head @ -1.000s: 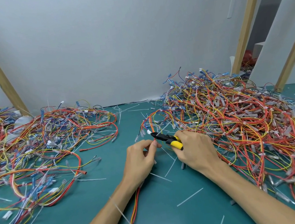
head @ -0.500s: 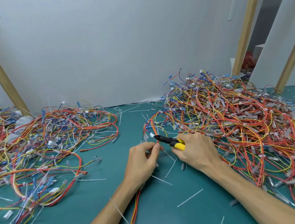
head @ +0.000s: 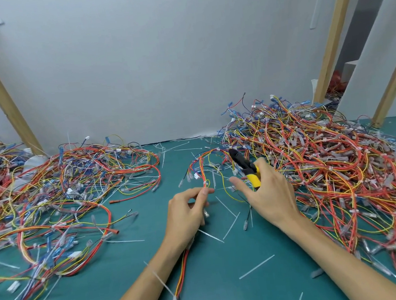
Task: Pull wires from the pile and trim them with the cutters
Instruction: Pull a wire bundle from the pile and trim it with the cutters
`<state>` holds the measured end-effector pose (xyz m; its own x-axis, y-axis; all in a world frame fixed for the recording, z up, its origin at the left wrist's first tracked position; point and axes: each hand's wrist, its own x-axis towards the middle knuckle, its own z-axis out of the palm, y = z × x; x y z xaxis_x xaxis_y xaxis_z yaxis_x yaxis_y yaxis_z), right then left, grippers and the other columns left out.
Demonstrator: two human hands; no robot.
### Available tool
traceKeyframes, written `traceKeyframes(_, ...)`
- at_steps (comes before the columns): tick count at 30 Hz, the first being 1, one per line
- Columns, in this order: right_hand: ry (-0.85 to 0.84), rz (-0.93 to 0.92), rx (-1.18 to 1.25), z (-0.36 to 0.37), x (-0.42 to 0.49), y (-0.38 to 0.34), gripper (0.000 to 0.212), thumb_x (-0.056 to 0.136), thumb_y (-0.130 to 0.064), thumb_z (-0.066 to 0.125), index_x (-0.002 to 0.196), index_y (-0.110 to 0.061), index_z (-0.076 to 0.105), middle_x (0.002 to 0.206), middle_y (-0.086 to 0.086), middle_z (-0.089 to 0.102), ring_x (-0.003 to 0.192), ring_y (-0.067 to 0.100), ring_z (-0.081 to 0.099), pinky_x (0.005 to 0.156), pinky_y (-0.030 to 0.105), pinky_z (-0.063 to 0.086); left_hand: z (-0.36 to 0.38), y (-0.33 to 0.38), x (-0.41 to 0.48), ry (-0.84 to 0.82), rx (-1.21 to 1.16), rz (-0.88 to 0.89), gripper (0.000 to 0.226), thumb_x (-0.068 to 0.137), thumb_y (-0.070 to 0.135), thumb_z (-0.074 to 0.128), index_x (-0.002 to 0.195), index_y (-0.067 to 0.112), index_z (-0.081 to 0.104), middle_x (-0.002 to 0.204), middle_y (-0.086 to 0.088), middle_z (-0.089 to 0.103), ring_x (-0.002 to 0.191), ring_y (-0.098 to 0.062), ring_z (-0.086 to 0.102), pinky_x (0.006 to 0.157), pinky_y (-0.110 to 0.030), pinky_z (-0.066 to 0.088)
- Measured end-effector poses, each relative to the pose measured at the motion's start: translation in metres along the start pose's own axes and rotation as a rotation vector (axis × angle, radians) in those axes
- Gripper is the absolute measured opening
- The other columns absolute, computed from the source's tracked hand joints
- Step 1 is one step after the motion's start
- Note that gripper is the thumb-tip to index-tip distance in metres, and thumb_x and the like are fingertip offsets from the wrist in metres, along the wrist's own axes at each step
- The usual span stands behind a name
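Just left of the big wire pile [head: 330,171], the left hand [head: 187,212] pinched a tied wire bundle [head: 203,174]; the right hand [head: 271,193] gripped the yellow-handled cutters [head: 244,166].

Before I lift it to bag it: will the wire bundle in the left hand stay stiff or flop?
Probably floppy: the wire bundle curves loosely beyond the left hand. Likely light: fingers alone pinch it. It may snag, since its far end runs into the pile.
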<state>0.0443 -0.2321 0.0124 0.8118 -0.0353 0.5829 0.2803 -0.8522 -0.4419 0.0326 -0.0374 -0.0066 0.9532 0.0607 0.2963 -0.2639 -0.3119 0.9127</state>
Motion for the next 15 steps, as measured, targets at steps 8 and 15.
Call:
traceKeyframes(8,0.165,0.242,0.480,-0.002,0.002,-0.003,0.037,0.088,-0.048,0.049,0.098,-0.013,0.054,0.063,-0.006,0.050,0.060,0.018,0.048,0.062,0.035,0.037,-0.002,-0.007,0.006,0.050,-0.188,-0.071,0.019,0.098,0.021,0.056,0.106,0.021,0.073,0.047,0.010,0.054,0.048,-0.011,0.051,0.058,-0.015,0.043)
traceKeyframes(15,-0.104,0.427,1.058,0.001,0.000,-0.003,0.022,0.096,-0.016,0.058,0.075,-0.013,0.054,0.059,0.001,0.047,0.046,0.014,0.038,0.045,0.026,0.036,-0.015,-0.009,0.012,-0.065,-0.310,-0.109,0.027,0.103,0.009,0.042,0.119,0.000,0.061,0.059,-0.002,0.059,0.061,-0.006,0.058,0.059,-0.011,0.043)
